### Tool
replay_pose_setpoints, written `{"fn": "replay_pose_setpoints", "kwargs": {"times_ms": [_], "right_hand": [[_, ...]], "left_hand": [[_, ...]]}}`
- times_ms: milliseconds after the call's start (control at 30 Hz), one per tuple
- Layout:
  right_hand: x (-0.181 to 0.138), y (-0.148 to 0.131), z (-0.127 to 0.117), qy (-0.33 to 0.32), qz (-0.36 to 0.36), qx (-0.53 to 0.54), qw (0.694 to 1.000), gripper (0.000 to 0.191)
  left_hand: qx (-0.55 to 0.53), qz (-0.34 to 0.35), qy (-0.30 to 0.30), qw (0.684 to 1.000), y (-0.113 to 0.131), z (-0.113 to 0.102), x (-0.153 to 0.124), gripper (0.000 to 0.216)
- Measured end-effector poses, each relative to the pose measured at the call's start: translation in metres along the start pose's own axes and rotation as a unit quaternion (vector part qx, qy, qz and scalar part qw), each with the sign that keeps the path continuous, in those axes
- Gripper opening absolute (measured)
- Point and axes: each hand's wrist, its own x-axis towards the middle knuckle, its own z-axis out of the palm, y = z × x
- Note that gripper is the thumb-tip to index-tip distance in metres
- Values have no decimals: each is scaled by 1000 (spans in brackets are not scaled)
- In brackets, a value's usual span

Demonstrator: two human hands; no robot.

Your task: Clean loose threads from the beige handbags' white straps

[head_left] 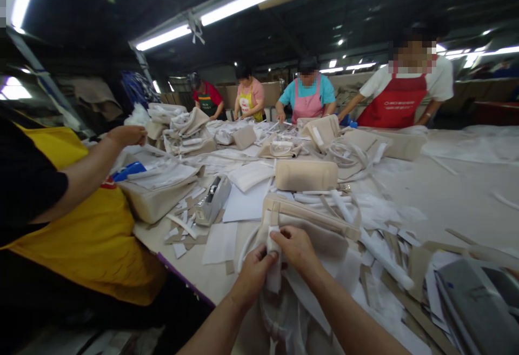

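Observation:
A beige handbag (312, 225) lies in front of me on the work table (454, 193). One of its handles is wrapped in white paper (274, 268). My left hand (253, 274) is closed round the lower part of that wrapped handle. My right hand (298, 247) pinches the wrap near the top, where the handle meets the bag. Loose white wrapping hangs down below my hands toward the table's near edge.
A tape dispenser (213, 201) sits left of the bag among paper scraps. More beige bags (306, 175) and white sheets cover the table. A person in a yellow apron (81, 220) stands close on my left. Several aproned people work at the far side. Grey cases (478, 301) lie at right.

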Motion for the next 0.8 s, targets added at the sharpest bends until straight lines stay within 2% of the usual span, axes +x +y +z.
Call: {"fn": "replay_pose_setpoints", "kwargs": {"times_ms": [433,633,800], "right_hand": [[-11,11,7,-17,4,-7,1000,27],[-16,11,11,-7,-9,-18,1000,25],[-22,12,1,-19,-6,-8,1000,26]], "left_hand": [[-15,21,-32,999,3,-6,-1,41],[23,22,-7,999,-5,-9,6,38],[-4,37,-6,999,-11,-6,7,37]]}}
